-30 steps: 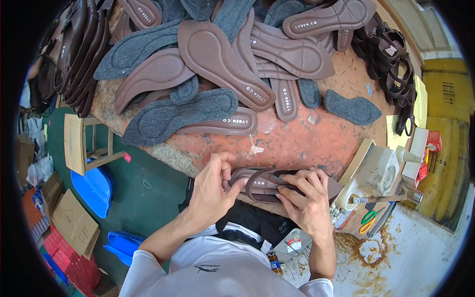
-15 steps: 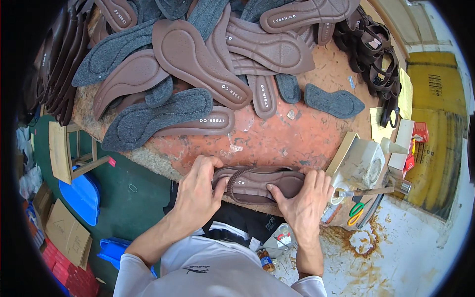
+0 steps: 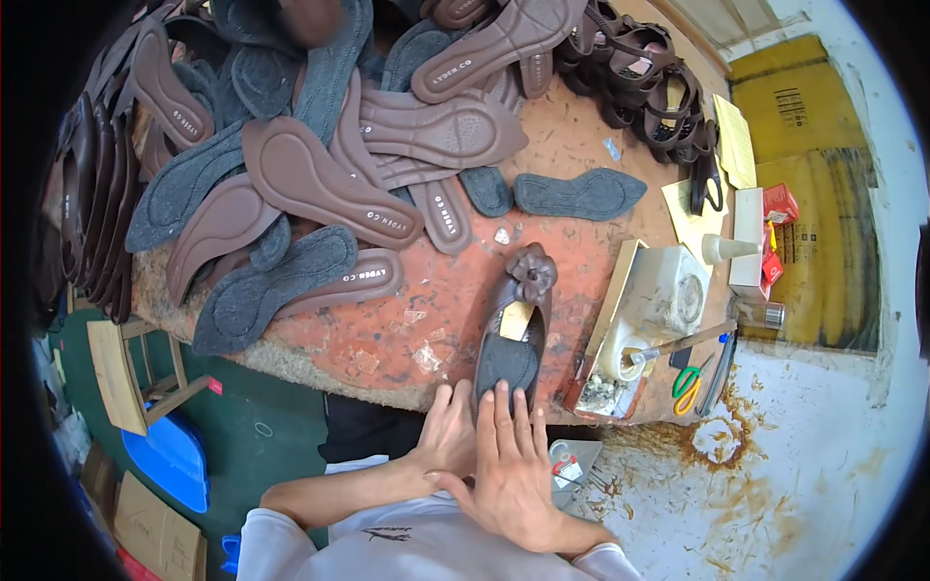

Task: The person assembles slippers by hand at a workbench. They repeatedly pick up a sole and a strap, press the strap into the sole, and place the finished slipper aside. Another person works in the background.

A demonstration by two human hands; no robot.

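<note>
A dark brown flat shoe [image 3: 486,341] with a flower ornament [image 3: 530,275] on its toe lies near the table's front edge, toe pointing away from me. Inside it, a grey felt piece [image 3: 508,362] covers the heel area, and a pale yellowish patch [image 3: 514,321] shows farther forward. My right hand [image 3: 515,474] lies over the shoe's heel end, its fingers stretched out flat and the tips on the grey felt. Close against the heel's left side, my left hand [image 3: 448,434] has its fingers bent around the shoe; the right hand partly hides it.
Brown insoles [image 3: 329,179] and grey felt-backed ones [image 3: 581,197] are heaped at the back left. Dark finished shoes [image 3: 647,73] line the far right. A glue tray [image 3: 603,363] with a brush [image 3: 683,343] stands right of the shoe, beside green-and-orange scissors [image 3: 687,387].
The shoe has turned from sideways to toe-away, and grey felt now shows at its heel instead of brown insole. My hands have come together at the heel; the view has shifted right.
</note>
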